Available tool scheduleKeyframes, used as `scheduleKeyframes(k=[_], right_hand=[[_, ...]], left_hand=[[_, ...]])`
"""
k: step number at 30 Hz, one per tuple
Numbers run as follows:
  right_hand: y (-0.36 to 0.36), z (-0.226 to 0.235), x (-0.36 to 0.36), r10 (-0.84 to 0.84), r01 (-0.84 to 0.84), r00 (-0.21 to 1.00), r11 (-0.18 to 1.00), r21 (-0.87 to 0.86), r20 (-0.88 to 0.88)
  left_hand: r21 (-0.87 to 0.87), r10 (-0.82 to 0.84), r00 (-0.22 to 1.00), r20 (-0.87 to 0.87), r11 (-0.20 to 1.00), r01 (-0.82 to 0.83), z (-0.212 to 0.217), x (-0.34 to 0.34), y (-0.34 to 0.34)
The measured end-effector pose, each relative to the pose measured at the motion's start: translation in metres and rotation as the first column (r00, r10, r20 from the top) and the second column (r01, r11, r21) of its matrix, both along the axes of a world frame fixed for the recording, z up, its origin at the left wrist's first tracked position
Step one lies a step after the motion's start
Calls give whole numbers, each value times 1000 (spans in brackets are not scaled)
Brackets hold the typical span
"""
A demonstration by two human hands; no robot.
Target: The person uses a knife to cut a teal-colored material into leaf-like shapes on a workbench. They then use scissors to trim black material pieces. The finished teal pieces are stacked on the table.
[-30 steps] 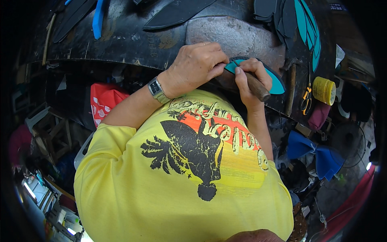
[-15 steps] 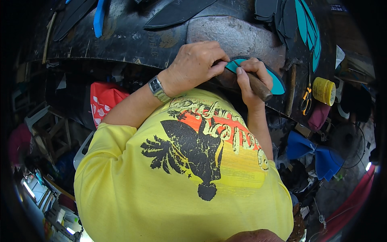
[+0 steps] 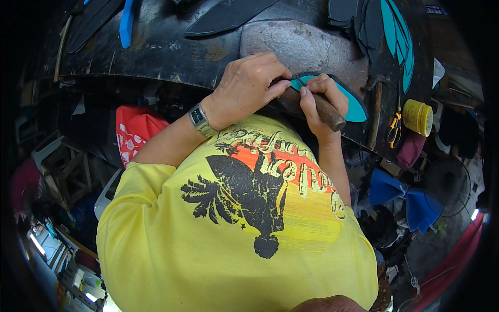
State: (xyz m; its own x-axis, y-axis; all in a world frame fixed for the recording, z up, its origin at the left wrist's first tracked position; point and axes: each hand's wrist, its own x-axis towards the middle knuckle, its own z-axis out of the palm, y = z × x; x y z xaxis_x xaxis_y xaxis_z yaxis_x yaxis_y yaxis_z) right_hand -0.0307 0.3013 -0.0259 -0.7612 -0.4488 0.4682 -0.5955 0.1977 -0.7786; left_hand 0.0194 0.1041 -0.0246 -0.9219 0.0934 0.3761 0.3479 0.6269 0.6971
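Note:
A teal sole-shaped piece with a dark border [image 3: 349, 103] lies at the near edge of the bench, pointing toward my left hand. My left hand [image 3: 254, 80], with a metal-band watch on its wrist, has thumb and fingers pinched together at the piece's left tip. What is between those fingertips is too small to make out. My right hand [image 3: 326, 101] is closed round a wooden-handled tool [image 3: 329, 115] with a thin dark shank. The handle's butt points toward me, and the shank meets the teal surface near the left tip. Its point is hard to see.
Under the work is a worn grey-brown slab [image 3: 301, 44] on the black bench [image 3: 156, 57]. Dark cut pieces [image 3: 228, 18] and teal pieces [image 3: 397, 39] lie farther back. At right are a hammer [image 3: 375, 109], orange-handled scissors [image 3: 395, 130] and a yellow tub [image 3: 417, 117].
My right hand and the tool have shifted slightly left, and the handle has tilted a little. My left hand stays pinched at nearly the same spot.

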Motion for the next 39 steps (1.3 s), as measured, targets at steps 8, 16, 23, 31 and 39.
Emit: scheduleKeyframes(k=[8,16,23,31,39], right_hand=[[1,-2,0,28,-26,999,998,-49,39],[4,-1,-1,51,-38,994,991,-131,93],[1,0,-1,58,-51,996,994,-96,71],[-1,1,-1,36,-36,999,999,-1,1],[3,-1,-2,66,-50,988,992,-117,138]], left_hand=[[-15,-28,998,-62,1000,27,-2,-2,-1],[-51,-56,993,-103,997,50,-5,-2,-1],[-50,-61,993,-101,997,57,-6,-2,-1],[-39,-70,992,-102,997,66,-7,-5,-2],[-43,-60,991,-117,998,55,-8,-4,-1]])
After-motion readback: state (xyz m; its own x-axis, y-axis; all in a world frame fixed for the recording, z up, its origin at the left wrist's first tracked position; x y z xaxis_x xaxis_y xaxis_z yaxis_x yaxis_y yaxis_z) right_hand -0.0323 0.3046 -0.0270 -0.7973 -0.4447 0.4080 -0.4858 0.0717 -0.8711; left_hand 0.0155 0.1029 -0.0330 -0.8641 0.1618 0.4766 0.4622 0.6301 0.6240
